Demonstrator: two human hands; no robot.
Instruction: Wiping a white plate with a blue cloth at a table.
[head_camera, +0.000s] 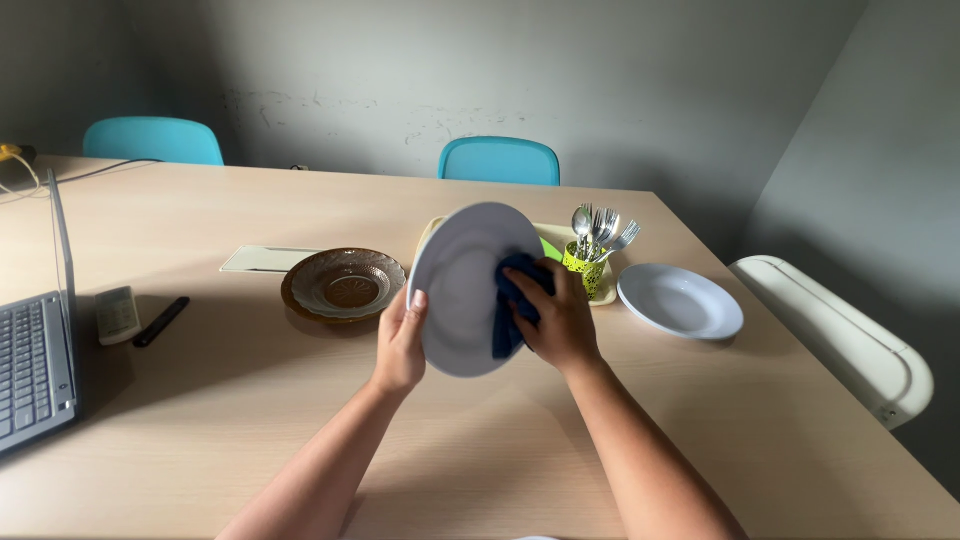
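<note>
We hold a white plate (460, 290) up above the wooden table (300, 420), tilted on edge so its face turns toward us. Our left hand (400, 345) grips the plate's left rim, thumb on the front and fingers curled behind. Our right hand (560, 320) is closed around a dark blue cloth (512, 300) and presses it against the right part of the plate's face.

Just behind the plate on the table sits a brown glass dish (343, 283), and beyond it a flat pale rectangle (265, 259) is set flush in the tabletop. Behind the plate we see a cream tray (560, 236), partly hidden, with a yellow-green perforated cutlery holder (586, 268) full of metal forks and spoons (598, 228). To the right of that holder a second white plate (680, 300) lies flat on the table.

At the far left an open laptop (35, 360) stands at the table's edge; near it lie a small pale remote-like device (117, 314) and a black pen (161, 321). Two turquoise chairs (498, 160) stand at the far side of the table, and a cream chair (850, 340) stands at the right side.
</note>
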